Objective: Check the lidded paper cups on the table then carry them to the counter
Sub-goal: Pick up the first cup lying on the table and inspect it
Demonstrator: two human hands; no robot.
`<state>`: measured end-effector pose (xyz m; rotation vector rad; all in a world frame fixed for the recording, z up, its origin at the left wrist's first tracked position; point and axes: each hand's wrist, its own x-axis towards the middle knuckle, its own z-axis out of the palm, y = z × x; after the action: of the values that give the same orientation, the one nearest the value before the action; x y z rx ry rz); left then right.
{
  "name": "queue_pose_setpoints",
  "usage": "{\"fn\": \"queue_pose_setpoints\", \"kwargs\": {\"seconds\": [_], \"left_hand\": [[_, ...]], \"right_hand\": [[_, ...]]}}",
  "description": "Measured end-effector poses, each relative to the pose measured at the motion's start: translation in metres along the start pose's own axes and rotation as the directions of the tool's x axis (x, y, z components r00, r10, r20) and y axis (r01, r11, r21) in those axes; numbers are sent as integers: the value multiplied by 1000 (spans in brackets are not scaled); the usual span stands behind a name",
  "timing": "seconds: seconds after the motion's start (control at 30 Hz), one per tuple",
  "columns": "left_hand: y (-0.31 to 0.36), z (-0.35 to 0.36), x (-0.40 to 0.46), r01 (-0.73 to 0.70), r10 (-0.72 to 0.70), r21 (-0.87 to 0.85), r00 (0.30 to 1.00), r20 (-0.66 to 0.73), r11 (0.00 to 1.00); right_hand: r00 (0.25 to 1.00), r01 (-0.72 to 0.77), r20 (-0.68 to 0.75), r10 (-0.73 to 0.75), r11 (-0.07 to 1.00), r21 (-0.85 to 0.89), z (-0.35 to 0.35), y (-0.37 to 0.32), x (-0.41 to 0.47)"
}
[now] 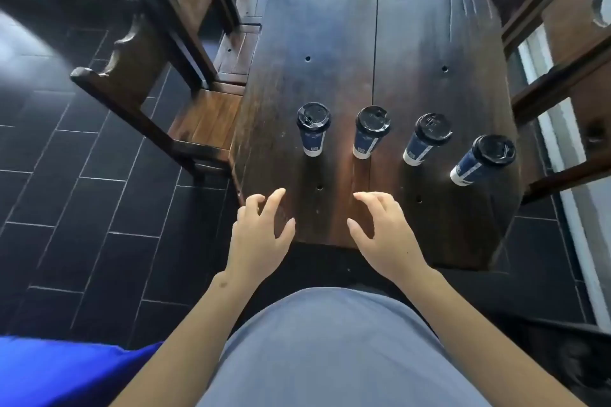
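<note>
While unlifted: four lidded paper cups point(367, 134) stand on the wooden table point(413, 43).
Hands: left hand point(261, 235), right hand point(385, 233) spread, empty, near the cups.
Handling: probably light, crushable; hold mid-sleeve.

Four lidded paper cups stand upright in a row across the near part of the dark wooden counter point(347, 43): the left cup point(313, 129), the second cup point(371, 131), the third cup point(426, 138) and the right cup point(483, 159), each apart from its neighbour. Nearer than the cups, the left hand point(261, 231) and right hand point(386, 231) hover over the counter's near edge, fingers spread and relaxed, holding nothing. A wooden chair point(172, 82) sits at the left.
</note>
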<state>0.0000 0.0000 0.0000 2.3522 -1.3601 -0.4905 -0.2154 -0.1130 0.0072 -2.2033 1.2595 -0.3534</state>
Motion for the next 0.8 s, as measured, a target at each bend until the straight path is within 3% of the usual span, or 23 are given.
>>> {"fn": "queue_pose_setpoints", "kwargs": {"seconds": [0.1,0.27,0.63,0.8], "left_hand": [[9,0,25,61,-61,8,998,-23,998],[15,-2,70,134,-137,47,988,66,990],[12,1,211,116,-103,-49,973,209,992],[18,15,254,161,-109,-156,948,300,975]], "right_hand": [[998,8,62,-9,1000,23,-8,6,32],[982,-23,188,24,1000,-10,-12,12,90],[985,-92,152,85,995,36,-8,-10,221],[959,-110,260,111,994,-17,3,-19,281]]}}
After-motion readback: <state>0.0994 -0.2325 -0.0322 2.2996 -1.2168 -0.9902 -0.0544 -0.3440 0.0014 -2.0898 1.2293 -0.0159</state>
